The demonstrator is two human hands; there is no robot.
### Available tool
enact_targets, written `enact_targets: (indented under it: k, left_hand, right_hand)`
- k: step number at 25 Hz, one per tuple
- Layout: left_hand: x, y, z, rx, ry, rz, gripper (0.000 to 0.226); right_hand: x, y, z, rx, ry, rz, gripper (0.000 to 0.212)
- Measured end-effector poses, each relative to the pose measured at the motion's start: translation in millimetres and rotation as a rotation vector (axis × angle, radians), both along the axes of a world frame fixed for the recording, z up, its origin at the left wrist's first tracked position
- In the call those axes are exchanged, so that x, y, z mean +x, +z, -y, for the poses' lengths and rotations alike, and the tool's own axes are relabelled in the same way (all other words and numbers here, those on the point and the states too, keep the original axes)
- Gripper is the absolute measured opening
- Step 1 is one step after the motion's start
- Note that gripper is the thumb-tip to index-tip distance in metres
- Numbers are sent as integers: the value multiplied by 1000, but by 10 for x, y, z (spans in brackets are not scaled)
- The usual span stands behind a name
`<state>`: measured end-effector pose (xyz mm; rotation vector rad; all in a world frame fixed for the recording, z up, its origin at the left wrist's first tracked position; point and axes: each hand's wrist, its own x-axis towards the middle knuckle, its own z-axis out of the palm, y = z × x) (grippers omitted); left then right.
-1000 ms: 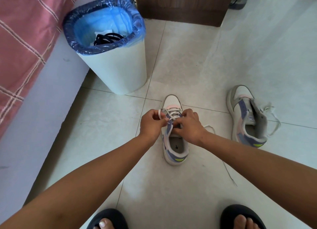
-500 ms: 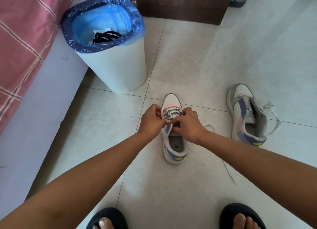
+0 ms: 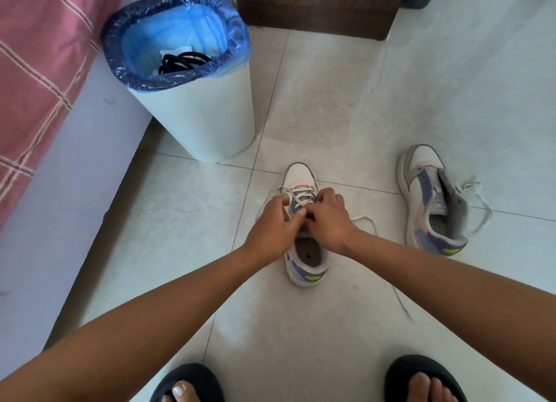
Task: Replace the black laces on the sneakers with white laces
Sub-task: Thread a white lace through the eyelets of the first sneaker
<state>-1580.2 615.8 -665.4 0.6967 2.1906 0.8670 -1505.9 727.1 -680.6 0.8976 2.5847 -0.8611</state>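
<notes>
White flat lace (image 3: 296, 197) crosses the white-and-purple leather sneaker (image 3: 305, 251) at frame centre; left hand (image 3: 275, 230) and right hand (image 3: 329, 221) fingers pinch it, curled.

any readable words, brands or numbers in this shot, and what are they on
No text can be read anywhere in this view.
White tongue label on the white, purple and pink sneaker lying on its side: a small dark mark, too blurred to read.
Grey insole of the upright matching sneaker being laced: a small black mark, too small to read.
White bin with a blue liner: no lettering shows.
</notes>
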Motion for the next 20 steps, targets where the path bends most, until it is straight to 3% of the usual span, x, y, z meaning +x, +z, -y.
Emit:
enact_targets:
  k: [3, 5, 8, 10, 13, 14, 15, 17, 20]
  left_hand:
    - [173, -43, 159, -450, -606, -556, 39]
    - [243, -99, 184, -627, -772, -586, 33]
    - [230, -208, 137, -615, -651, -387, 32]
    - [193, -210, 100, -620, -625, -378, 29]
    - [169, -135, 61, -705, -619, -374, 33]
    - [164, -131, 47, -717, -598, -355, 34]
    - [159, -122, 31, -725, -591, -349, 35]
    - [156, -109, 4, -715, -598, -359, 35]
    - [148, -121, 7, -688, -596, -384, 34]
  right_hand:
    - [45, 51, 48, 70, 75, 51, 23]
    - [108, 114, 114, 133, 111, 74, 26]
    - [323, 160, 200, 346, 224, -136, 37]
    - [615, 127, 175, 452, 406, -286, 41]
    - [1342, 25, 146, 512, 921, 13, 18]
    - [1589, -24, 109, 502, 969, 128, 14]
    - [1790, -108, 67, 484, 971, 242, 25]
    - [1918, -225, -69, 404, 859, 281, 45]
    - [1429, -42, -58, 374, 671, 103, 40]
